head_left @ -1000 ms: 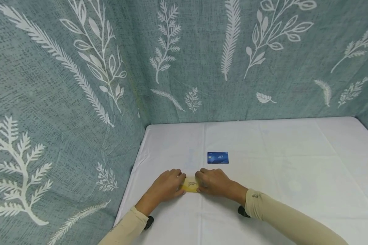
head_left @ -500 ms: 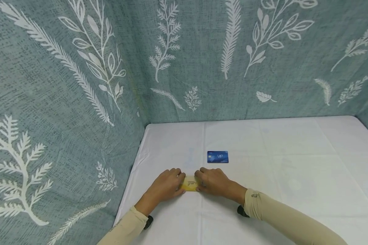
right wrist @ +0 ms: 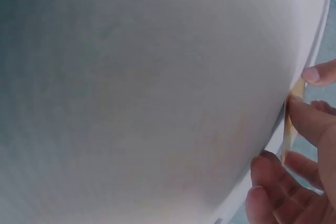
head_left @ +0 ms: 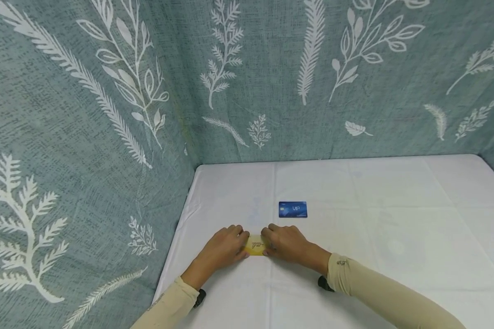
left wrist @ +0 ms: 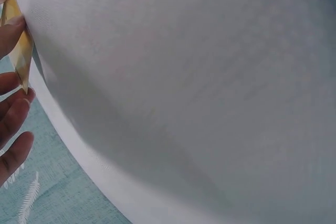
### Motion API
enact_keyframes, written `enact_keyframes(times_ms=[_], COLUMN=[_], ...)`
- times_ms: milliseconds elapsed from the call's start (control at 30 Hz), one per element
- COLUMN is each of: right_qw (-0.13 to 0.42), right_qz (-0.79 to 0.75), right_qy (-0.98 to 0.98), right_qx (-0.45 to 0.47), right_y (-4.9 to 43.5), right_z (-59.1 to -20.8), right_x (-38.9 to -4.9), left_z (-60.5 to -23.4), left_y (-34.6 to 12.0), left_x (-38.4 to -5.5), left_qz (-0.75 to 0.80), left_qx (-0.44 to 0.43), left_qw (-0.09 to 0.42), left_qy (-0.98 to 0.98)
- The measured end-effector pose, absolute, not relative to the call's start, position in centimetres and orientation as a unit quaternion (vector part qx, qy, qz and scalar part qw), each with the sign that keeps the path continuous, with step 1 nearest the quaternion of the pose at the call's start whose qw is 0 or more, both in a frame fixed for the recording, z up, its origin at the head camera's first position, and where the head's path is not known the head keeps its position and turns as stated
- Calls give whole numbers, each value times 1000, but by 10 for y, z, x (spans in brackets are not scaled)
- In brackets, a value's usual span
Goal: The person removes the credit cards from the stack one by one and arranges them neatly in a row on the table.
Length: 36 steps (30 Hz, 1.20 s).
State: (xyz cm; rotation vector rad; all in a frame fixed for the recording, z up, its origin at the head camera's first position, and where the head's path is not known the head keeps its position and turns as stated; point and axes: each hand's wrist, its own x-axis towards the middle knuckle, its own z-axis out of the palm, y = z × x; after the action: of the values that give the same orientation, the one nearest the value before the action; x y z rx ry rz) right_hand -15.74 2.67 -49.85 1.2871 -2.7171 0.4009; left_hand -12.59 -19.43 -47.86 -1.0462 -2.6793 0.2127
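Observation:
Both hands hold a thin yellow card with dark lettering just above or on the white-covered table; which of the two I cannot tell. My left hand pinches its left end between thumb and fingers, and my right hand pinches the right end. Only the card's middle shows in the head view. Seen from the left wrist, the yellow card appears almost edge-on with a pointed corner. From the right wrist it is a narrow strip. Beyond the hands, a blue card marked VIP lies flat, touched by neither hand.
A creased white cloth covers the table. Blue-green curtain fabric with white leaf prints hangs behind the far edge and along the left side. A dark wrist device sits under each forearm.

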Motion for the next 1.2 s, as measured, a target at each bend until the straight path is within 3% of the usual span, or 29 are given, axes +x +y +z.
enact_keyframes(times_ms=[400,1200], right_qw=[40,62], right_qz=[125,114], right_qy=[-901,-900], right_qx=[413,416], right_y=[26,24], right_z=[-497,-498], right_x=[-158,-159], left_z=[-482,-484], left_y=[-196,-197], left_x=[-126,-124], left_qz=[70,40], left_qx=[-353,-341], left_qw=[126,101], left_qy=[-924,-934])
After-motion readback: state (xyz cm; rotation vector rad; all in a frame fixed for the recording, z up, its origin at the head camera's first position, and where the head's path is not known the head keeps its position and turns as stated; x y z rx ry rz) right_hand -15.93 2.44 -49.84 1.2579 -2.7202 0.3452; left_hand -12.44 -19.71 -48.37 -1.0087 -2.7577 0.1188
